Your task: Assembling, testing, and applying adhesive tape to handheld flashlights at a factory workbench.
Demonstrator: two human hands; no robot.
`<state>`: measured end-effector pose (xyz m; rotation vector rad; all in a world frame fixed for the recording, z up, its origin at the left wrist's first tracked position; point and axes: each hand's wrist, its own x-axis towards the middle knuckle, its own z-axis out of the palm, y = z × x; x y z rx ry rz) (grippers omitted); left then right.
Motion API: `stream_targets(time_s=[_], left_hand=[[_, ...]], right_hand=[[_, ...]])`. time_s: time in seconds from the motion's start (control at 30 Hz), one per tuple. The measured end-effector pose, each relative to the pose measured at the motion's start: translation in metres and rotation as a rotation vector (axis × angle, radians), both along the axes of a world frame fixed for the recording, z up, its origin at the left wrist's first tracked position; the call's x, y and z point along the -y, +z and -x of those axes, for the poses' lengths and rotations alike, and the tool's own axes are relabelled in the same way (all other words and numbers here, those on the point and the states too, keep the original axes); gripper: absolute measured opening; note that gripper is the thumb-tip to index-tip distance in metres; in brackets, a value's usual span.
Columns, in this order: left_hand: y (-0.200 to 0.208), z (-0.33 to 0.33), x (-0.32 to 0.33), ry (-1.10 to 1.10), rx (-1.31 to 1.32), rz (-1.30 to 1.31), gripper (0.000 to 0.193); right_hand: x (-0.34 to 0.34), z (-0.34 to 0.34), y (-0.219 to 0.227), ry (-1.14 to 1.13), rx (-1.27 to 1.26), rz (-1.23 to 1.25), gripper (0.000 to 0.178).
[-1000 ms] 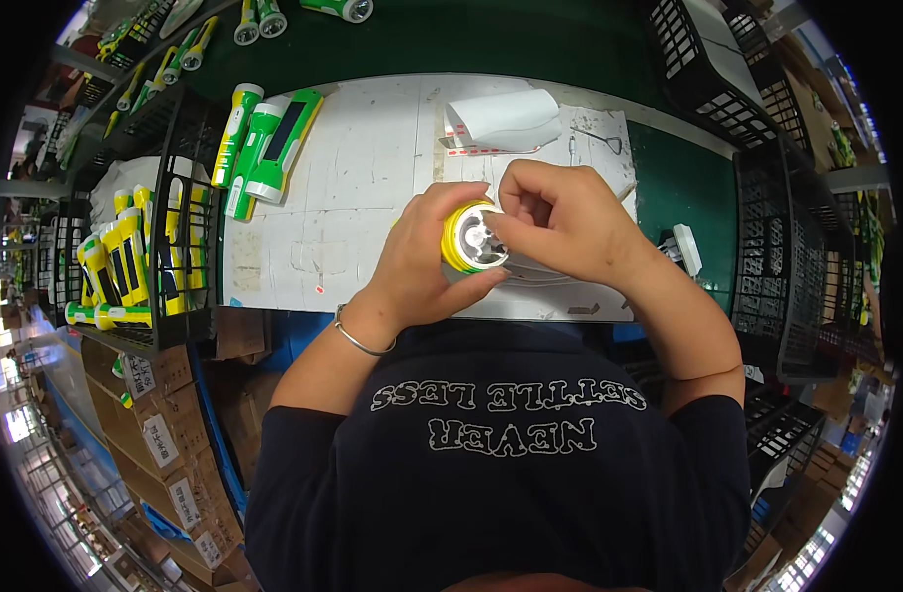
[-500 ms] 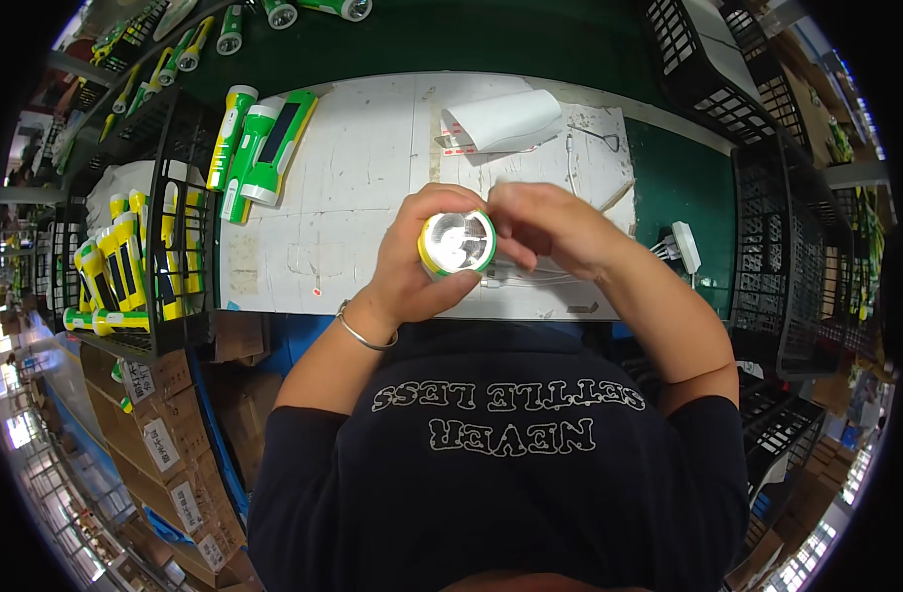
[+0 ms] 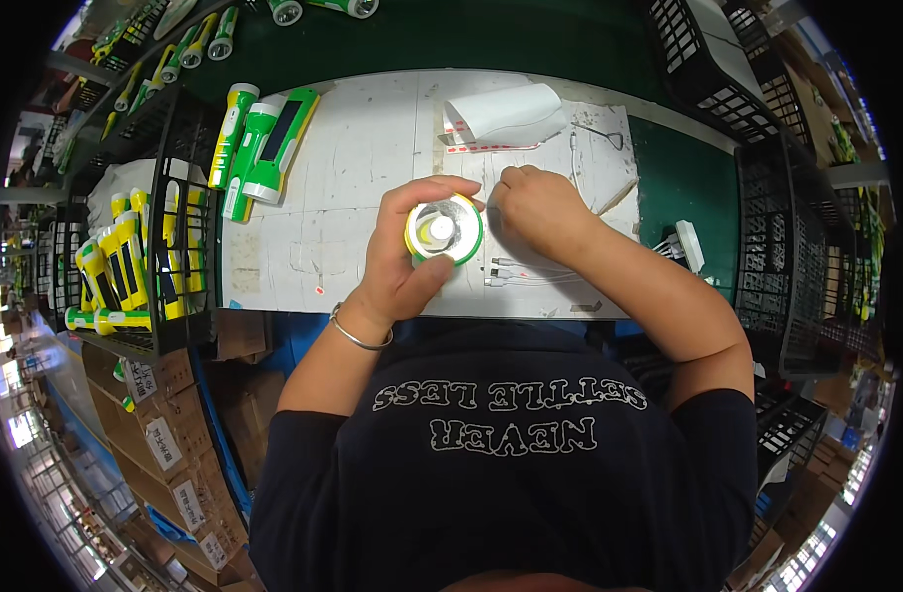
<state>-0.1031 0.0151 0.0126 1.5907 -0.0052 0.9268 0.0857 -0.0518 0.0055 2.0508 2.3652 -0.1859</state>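
Observation:
Wrapped round a green, yellow and white flashlight (image 3: 444, 229), my left hand (image 3: 387, 255) holds it over the white work board (image 3: 348, 197). The flashlight's round lens faces up and is bright. Just right of it, my right hand (image 3: 545, 212) is closed, fingers curled down toward the board; anything in them is hidden. Thin white charging cables (image 3: 530, 274) lie below that hand, their plugs pointing left. Several green and yellow flashlights (image 3: 257, 148) rest side by side on the board's far left.
A black crate (image 3: 157, 266) of flashlights stands left, another black crate (image 3: 777, 266) right. A curled white sheet (image 3: 511, 113) and a bent wire tool (image 3: 609, 138) lie at the back. Near the right crate is a white plug adapter (image 3: 686, 247). More flashlights (image 3: 220, 44) line the far left.
My right hand has come away from the flashlight's rim to the right and slightly back, its fingers now curled. The flashlight in my left hand has shifted a little left.

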Motion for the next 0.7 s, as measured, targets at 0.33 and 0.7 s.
stream_targets(time_s=[0.33, 0.7], left_hand=[[-0.001, -0.002, -0.001, 0.064, -0.010, 0.045, 0.053], [0.016, -0.001, -0.004, 0.047, -0.221, 0.201, 0.056]], right_hand=[[-0.004, -0.020, -0.002, -0.050, -0.067, -0.086, 0.018], [-0.006, -0.043, 0.035, -0.342, -0.518, -0.246, 0.018]])
